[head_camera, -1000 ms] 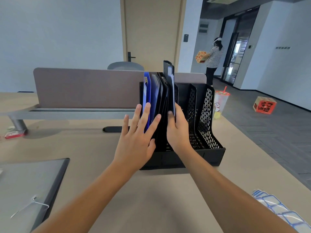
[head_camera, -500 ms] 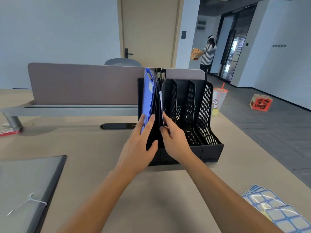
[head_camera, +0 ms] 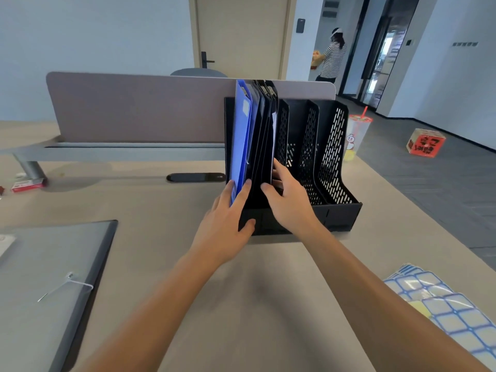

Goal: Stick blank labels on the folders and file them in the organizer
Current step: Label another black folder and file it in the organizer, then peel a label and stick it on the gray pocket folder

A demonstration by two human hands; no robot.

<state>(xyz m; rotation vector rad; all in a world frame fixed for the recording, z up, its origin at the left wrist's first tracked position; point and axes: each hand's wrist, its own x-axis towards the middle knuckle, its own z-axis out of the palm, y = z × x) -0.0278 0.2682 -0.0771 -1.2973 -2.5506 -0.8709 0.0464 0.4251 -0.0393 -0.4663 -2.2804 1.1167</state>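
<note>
In the head view, the folders stand together in the leftmost slot of the black file organizer (head_camera: 332, 210) on the desk (head_camera: 241, 304): one blue folder (head_camera: 241, 135) at the left and several dark folders (head_camera: 264, 146) beside it. The left hand (head_camera: 228, 221) lies with straight fingers against the lower edge of the blue folder, holding nothing. The right hand (head_camera: 288, 202) is also relaxed, its fingers touching the last dark folder from the right.

The slot looks very full, so a strong push may bend a cover or move the organizer backward. If both hands leave too early, the last folder may lean into the next slot. A corner of the white label (head_camera: 245, 106) may also catch and peel. The label sheets (head_camera: 442, 310) lie at the near right, well apart.
</note>
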